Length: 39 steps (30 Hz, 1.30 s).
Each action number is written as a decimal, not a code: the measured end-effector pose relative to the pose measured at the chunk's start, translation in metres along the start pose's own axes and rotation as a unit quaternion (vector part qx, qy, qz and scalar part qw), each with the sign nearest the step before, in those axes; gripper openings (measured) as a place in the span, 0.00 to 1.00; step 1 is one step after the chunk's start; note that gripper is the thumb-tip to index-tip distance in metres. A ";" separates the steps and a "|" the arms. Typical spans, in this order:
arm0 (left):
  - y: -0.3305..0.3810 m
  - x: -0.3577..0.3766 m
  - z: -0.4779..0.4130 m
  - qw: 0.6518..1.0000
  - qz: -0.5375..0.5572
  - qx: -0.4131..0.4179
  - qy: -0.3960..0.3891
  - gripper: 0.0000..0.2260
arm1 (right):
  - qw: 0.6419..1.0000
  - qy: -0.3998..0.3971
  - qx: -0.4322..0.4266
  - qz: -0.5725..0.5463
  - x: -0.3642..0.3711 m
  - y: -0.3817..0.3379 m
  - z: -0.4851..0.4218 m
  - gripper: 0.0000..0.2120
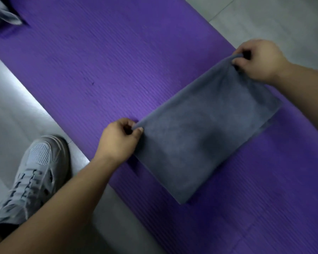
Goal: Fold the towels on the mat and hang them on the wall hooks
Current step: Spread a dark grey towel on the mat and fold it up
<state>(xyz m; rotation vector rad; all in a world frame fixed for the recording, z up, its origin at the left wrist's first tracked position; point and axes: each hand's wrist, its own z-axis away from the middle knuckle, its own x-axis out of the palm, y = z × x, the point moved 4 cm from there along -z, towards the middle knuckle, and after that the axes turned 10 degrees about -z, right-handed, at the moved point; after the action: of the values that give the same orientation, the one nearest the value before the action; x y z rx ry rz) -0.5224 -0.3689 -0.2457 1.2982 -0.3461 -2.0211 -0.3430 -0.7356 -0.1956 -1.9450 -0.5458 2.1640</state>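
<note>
**Towel: fold under way, hanging not begun**

Towel (pixel 206 143) lies as a grey rectangle on the purple mat (pixel 99 70), apparently already doubled. Left hand (pixel 117 142) pinches its near-left corner; right hand (pixel 259 59) pinches the far corner, the edge between them raised and taut. Judged stage: a further fold or final straightening remains. A second grey cloth (pixel 6 17) lies at the mat's far end, unfolded. No hooks are in view.
</note>
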 end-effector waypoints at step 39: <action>0.045 0.067 0.062 0.951 -0.224 0.211 0.035 0.21 | 0.998 0.047 0.028 -0.010 0.070 -0.032 0.106 0.28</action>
<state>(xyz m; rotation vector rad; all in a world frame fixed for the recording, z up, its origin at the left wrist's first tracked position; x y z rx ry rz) -0.5753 -0.4563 -0.2380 1.8413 -0.5070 -2.3497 -0.4601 -0.6961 -0.2390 -1.9910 -0.4807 2.0405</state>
